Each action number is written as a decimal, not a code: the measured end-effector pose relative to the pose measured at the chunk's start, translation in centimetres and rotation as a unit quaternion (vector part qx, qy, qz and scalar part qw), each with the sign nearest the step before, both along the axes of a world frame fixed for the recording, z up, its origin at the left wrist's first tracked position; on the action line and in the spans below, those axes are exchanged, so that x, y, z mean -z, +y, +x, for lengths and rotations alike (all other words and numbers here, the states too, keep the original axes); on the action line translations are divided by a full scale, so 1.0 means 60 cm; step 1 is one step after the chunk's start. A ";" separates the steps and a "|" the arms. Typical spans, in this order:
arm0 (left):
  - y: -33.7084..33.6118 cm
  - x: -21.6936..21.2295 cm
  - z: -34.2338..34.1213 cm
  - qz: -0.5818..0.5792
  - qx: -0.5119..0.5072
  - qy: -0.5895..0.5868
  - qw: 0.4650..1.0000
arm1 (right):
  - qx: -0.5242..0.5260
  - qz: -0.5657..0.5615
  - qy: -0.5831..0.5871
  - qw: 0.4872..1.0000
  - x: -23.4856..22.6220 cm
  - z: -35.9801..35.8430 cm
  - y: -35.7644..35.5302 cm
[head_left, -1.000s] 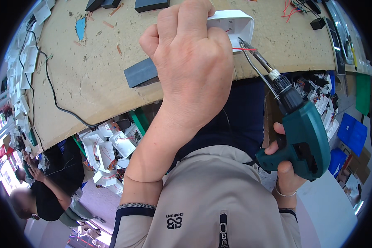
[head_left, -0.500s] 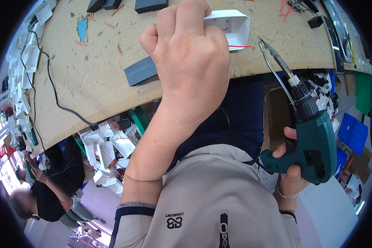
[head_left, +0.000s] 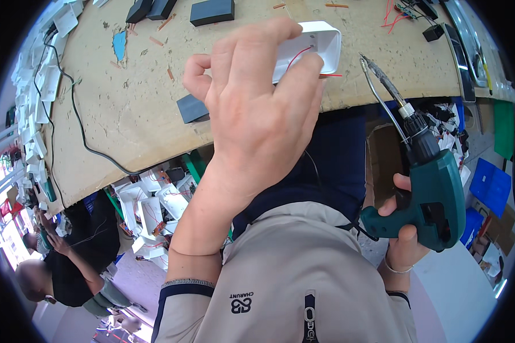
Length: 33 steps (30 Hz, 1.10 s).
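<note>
Head view: a white plastic box [head_left: 315, 43] with a red wire is being gripped at upper centre by the left hand [head_left: 257, 114], fingers [head_left: 294, 86] curled around it. A green soldering gun [head_left: 426, 188] is being clasped by the right hand [head_left: 403, 240] at lower right, its tip angled up-left toward the box, just beside it, above the table [head_left: 137, 108].

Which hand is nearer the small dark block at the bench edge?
Left. The left hand is right beside the dark block; the right hand grips the green tool far off.
</note>
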State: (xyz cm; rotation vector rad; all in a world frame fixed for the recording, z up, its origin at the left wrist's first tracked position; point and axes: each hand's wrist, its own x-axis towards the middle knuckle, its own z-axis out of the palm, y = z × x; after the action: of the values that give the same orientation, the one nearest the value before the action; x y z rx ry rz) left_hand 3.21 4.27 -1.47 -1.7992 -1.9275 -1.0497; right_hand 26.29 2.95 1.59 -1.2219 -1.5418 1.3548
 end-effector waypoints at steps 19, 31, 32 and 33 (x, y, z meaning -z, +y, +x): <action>0.009 0.029 0.008 0.031 -0.004 0.034 0.999 | 0.009 -0.019 0.017 1.000 0.001 -0.003 -0.002; 0.018 0.021 0.005 0.062 -0.080 0.036 0.994 | -0.011 -0.037 0.021 0.999 0.007 0.007 -0.008; 0.020 0.021 0.004 0.060 -0.080 0.035 0.994 | -0.023 -0.038 0.014 0.999 0.008 0.008 -0.006; 0.023 0.022 0.002 0.050 -0.080 0.038 0.995 | -0.035 -0.038 0.008 0.999 0.009 0.008 -0.004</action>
State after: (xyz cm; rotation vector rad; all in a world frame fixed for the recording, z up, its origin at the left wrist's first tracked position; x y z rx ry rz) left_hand 3.34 5.63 -2.80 -1.5798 -1.9034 -0.9914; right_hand 26.76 2.69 1.07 -1.2093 -1.5477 1.4767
